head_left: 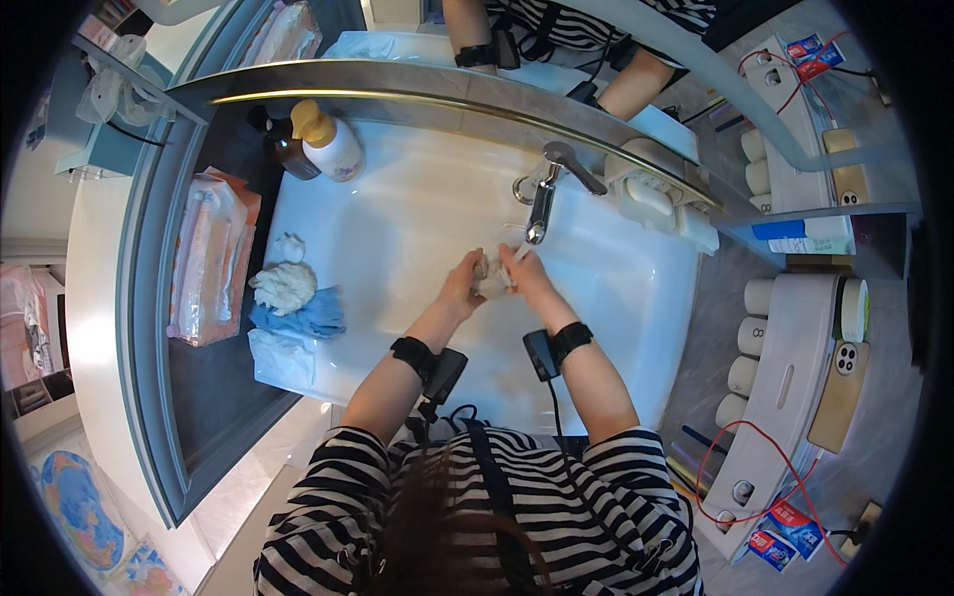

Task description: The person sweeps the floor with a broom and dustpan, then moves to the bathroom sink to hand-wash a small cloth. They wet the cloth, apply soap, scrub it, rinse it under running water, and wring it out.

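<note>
My left hand [463, 285] and my right hand [528, 274] meet over the basin of the white washbasin [618, 320]. Between them they grip a wadded, pale greyish cloth [490, 277], its exact kind too small and covered to tell. Just beyond my right hand is the spout of the chrome faucet [542, 208], and a pale streak below its tip looks like running water. On the basin's left ledge lie a crumpled cream cloth [285, 288], a blue cloth [317, 314], a flat white cloth [282, 357] and a small white wad [291, 246].
A white pump bottle with a yellow top [333, 149] and a dark bottle [287, 149] stand at the back left. Packs of wipes [212, 257] lie left of the basin. A soap bar [647, 197] rests back right. On the right wall are a white cup holder [782, 387] and a phone [838, 398].
</note>
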Demonstrator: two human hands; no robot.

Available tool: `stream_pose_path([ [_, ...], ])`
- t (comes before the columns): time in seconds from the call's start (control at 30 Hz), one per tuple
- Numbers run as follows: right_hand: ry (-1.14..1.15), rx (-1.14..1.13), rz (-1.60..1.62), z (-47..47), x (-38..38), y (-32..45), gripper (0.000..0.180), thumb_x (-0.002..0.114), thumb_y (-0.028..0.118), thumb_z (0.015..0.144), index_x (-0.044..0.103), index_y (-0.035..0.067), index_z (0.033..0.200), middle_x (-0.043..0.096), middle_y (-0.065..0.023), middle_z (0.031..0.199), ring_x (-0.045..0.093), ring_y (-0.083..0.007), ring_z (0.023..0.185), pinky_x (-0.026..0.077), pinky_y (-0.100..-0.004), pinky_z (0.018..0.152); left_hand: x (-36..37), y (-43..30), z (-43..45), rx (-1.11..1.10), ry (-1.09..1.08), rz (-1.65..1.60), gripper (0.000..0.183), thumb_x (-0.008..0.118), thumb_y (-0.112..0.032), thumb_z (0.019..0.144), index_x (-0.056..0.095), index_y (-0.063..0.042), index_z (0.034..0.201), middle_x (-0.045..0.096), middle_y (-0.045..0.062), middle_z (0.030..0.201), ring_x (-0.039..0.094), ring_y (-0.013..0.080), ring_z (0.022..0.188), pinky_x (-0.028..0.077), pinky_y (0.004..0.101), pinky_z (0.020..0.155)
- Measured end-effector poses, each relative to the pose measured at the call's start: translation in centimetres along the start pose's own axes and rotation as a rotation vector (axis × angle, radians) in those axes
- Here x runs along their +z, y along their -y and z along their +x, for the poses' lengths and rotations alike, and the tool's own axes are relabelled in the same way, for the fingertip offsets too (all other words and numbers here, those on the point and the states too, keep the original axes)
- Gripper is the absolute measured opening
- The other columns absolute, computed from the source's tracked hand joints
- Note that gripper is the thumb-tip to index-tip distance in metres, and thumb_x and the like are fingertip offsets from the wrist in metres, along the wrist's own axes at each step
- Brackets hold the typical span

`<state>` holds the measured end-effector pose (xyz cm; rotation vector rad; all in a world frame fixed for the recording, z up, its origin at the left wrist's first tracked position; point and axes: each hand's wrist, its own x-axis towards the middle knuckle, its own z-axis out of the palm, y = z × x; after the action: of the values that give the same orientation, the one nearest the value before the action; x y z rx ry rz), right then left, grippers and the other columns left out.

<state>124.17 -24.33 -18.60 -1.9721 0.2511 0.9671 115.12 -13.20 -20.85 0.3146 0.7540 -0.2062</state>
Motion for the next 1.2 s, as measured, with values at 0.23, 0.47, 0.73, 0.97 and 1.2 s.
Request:
stream_pose_path([
  [0.23, 0.197, -0.25, 0.517, 0.8, 1.1, -1.1, 0.019, 0.059, 0.016, 0.085, 0.054, 0.01, 0.103, 0.053, -0.0033, 0.101, 0.05, -0.0172, 0.096, 0.05, -0.0352, 0.07, -0.4, -1.0, -0.9, 0.166, -0.23, 0.28, 0.03, 0.057, -0.025, 0.084, 0.049, -0.008, 0.107, 0.057, 0.007, 0.096, 0.054, 0.0195, 0.096, 0.046, 0.0413, 0.081],
  [0.47, -0.234, -0.168, 0.479, -0.9, 1.5, -1.0, 0.025, 0.054, 0.013, 0.086, 0.049, 0.001, 0.108, 0.058, -0.0093, 0.087, 0.057, -0.0175, 0.08, 0.048, -0.0285, 0.065, 1.9, 2.2, 1.0, -0.149, 0.21, -0.338, 0.039, 0.041, -0.037, 0.093, 0.042, -0.013, 0.124, 0.052, 0.01, 0.111, 0.05, 0.0272, 0.105, 0.039, 0.0459, 0.092],
  [0.73, -0.205, -0.485, -0.077, -5.8, 1.0, -2.3, 0.024, 0.055, 0.021, 0.085, 0.052, 0.002, 0.099, 0.059, -0.0166, 0.082, 0.058, -0.0284, 0.072, 0.046, -0.037, 0.065, 3.5, 2.8, 2.5, -0.012, -0.138, -0.053, 0.046, 0.044, -0.044, 0.092, 0.042, -0.01, 0.124, 0.049, 0.007, 0.112, 0.049, 0.0218, 0.1, 0.042, 0.0396, 0.088],
  [0.97, -0.259, -0.761, -0.564, -6.4, 1.3, -1.4, 0.019, 0.053, 0.023, 0.086, 0.055, 0.005, 0.081, 0.061, -0.0169, 0.078, 0.058, -0.0377, 0.069, 0.046, -0.0457, 0.06, -1.8, 4.8, 6.5, 0.128, -0.097, 0.123, 0.035, 0.037, -0.043, 0.094, 0.048, -0.01, 0.099, 0.052, 0.004, 0.085, 0.051, 0.0197, 0.079, 0.046, 0.0378, 0.071],
  [1.2, -0.226, -0.561, -0.705, -2.5, 0.8, -0.6, 0.024, 0.052, 0.028, 0.085, 0.058, 0.005, 0.081, 0.062, -0.0179, 0.074, 0.06, -0.0347, 0.068, 0.049, -0.0432, 0.057, -3.1, 1.8, 4.0, -0.005, 0.117, -0.005, 0.038, 0.034, -0.044, 0.094, 0.048, -0.013, 0.076, 0.051, 0.005, 0.078, 0.049, 0.0194, 0.07, 0.044, 0.0375, 0.067],
])
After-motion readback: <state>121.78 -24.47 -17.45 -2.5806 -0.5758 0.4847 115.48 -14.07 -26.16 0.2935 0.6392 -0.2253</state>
